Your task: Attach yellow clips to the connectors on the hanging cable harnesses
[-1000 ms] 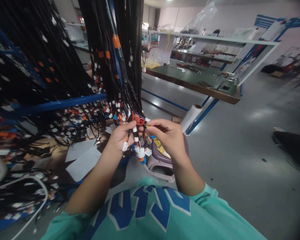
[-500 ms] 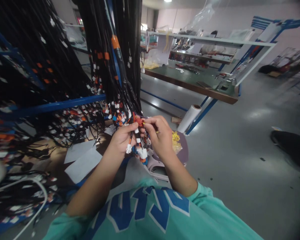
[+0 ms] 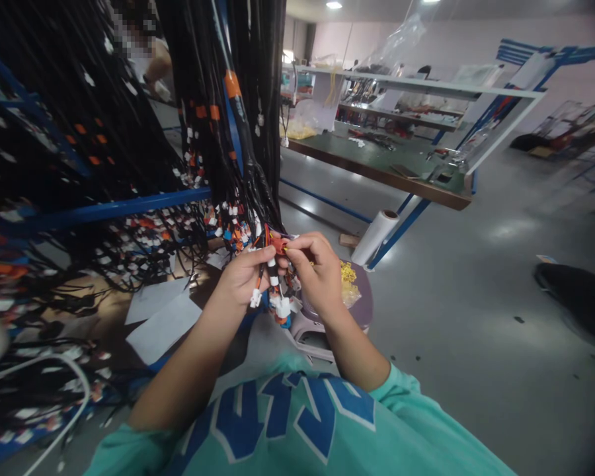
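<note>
Fingers of the left hand (image 3: 240, 276) are closed on a red connector (image 3: 278, 245), judged light, stiff, best held by its sides, with a yellow piece (image 3: 286, 249) pinched at its right by the right hand (image 3: 322, 277), limp black cables (image 3: 258, 182) beyond.

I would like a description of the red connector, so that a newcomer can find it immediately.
Follow the thick hanging bundle of black cables down to its lower end, where the left hand and right hand meet. The red connector sits between their fingertips. Its red body sets it apart from the white connectors dangling just below.
</note>
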`<state>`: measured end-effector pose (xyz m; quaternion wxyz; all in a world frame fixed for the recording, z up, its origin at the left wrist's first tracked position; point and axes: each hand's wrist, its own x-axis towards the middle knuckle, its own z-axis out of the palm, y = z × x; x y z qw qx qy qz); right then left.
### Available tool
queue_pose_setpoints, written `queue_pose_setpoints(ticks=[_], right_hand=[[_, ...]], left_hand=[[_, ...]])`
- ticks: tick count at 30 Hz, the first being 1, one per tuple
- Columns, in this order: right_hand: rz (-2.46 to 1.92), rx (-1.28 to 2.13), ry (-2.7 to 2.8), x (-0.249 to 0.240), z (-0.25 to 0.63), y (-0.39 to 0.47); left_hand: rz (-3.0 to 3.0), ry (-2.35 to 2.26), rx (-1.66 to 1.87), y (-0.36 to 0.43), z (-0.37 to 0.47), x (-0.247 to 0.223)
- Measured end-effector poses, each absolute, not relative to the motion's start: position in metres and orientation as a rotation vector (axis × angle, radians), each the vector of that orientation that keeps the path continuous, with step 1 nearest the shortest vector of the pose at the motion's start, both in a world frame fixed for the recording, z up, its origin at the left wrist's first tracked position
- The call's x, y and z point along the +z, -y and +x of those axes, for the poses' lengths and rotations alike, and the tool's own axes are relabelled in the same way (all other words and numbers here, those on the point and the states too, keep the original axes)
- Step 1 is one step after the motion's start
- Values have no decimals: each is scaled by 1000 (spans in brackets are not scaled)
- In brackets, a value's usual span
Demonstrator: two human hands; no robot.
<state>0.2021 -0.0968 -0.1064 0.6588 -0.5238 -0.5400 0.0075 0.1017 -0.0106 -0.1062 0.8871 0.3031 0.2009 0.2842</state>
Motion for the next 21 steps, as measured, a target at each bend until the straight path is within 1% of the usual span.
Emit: queue_pose_setpoints(ticks=[6,14,21], right_hand=[[-1223,76,1186,-109,202,95],[-1177,-65,1217,-111,202,95],[-1133,62,1175,-115,202,93]], left_hand=[[679,-384,589,9,101,-110],[717,-383,613,9,101,-109],[738,-367,616,9,103,-110]])
